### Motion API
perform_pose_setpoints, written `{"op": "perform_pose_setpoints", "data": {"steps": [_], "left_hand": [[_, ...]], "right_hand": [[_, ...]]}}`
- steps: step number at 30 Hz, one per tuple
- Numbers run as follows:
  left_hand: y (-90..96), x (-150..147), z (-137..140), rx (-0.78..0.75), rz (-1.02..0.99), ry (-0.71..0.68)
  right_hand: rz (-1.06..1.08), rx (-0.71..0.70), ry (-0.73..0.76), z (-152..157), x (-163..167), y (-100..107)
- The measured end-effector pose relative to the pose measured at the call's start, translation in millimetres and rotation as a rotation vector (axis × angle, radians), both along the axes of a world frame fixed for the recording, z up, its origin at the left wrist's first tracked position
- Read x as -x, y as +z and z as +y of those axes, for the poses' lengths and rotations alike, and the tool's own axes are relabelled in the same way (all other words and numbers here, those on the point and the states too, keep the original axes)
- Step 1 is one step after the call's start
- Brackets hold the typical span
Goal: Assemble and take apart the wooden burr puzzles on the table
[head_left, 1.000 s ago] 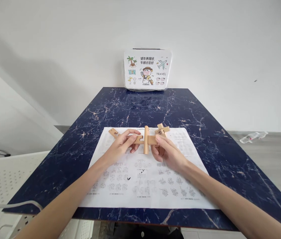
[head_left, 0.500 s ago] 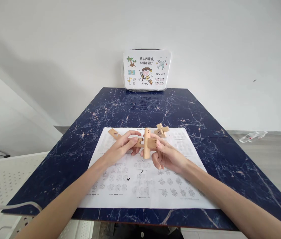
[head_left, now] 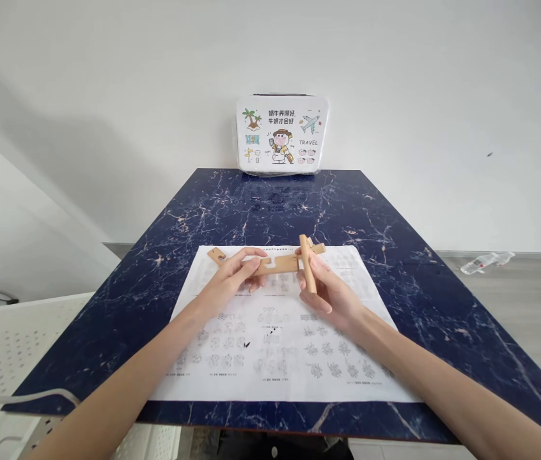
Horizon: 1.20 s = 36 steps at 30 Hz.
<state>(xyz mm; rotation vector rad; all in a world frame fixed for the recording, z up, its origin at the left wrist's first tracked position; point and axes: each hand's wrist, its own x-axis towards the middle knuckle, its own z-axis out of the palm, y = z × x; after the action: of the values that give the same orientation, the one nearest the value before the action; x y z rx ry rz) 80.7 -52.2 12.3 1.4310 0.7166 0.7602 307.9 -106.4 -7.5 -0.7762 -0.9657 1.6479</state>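
Between thumb and fingers, my left hand pinches the end of a flat wooden puzzle piece with a notch in its upper edge. My right hand grips a wooden crosspiece, a bar tilted to the left at its top. The flat piece's right end meets the crosspiece or stops just short of it; I cannot tell which. Another flat wooden piece with a hole lies beyond my left hand. Behind my right hand, a joined wooden piece is mostly hidden.
A printed instruction sheet with small diagrams lies under my hands on the blue marbled table. A white cartoon-printed case stands against the wall at the back. A white perforated rack is at the left, with a cable near the table corner.
The crosspiece has moved right and tilted in my right hand, off the middle of the flat piece. More of the flat piece now shows between my hands.
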Motion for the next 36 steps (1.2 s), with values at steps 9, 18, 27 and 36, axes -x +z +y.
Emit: {"op": "perform_pose_setpoints", "data": {"steps": [9,18,27,36], "left_hand": [[-0.9,2,6,-0.107,0.092,0.302],[-2.5,-3,-2,-0.469,0.527,0.249],[-12.8,-4,-5,-0.706,0.833,0.338],[-15.3,-7,-10,-0.846,1.076,0.398]], "right_hand": [[-0.274,-0.101,-0.157,1,6,-1],[-0.905,-0.366,-0.316,-3,11,-12],[-1.164,-0.514,-0.321,-3,11,-19],[-1.211,-0.592,-0.281,-5,13,-18]]}}
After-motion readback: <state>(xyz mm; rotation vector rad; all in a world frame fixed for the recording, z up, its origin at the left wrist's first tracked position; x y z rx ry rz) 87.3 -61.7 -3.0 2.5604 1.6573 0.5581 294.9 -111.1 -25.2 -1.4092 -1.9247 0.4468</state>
